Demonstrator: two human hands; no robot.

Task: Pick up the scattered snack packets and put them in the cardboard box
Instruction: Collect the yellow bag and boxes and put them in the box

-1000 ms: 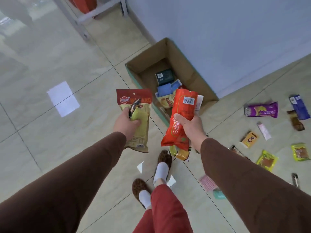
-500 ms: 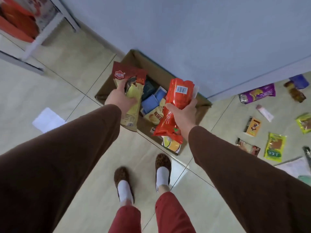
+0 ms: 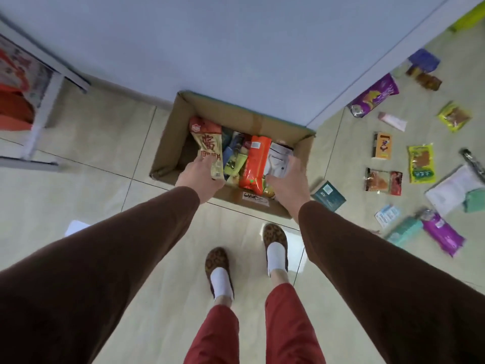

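The cardboard box (image 3: pixel 168 158) stands open on the floor against the blue wall, holding several packets. My left hand (image 3: pixel 200 179) reaches into its left side and grips the lower end of a yellow packet with a red top (image 3: pixel 207 140). An orange packet (image 3: pixel 256 164) lies in the middle of the box. My right hand (image 3: pixel 288 179) hovers just right of it with fingers spread, over a white packet (image 3: pixel 278 156). Several packets lie scattered on the floor to the right, among them a purple one (image 3: pixel 375 94), a green-yellow one (image 3: pixel 421 164) and a red-clear one (image 3: pixel 383 181).
A dark teal box (image 3: pixel 329 195) lies beside the cardboard box's right corner. A white shelf frame (image 3: pixel 44 101) stands at the left. My feet in leopard slippers (image 3: pixel 219 261) are just in front of the box. A white paper (image 3: pixel 76 227) lies on the tiles.
Both hands have moved forward and down into the box. The right hand has let go of the orange packet, which now lies inside. The left hand still holds the yellow packet.
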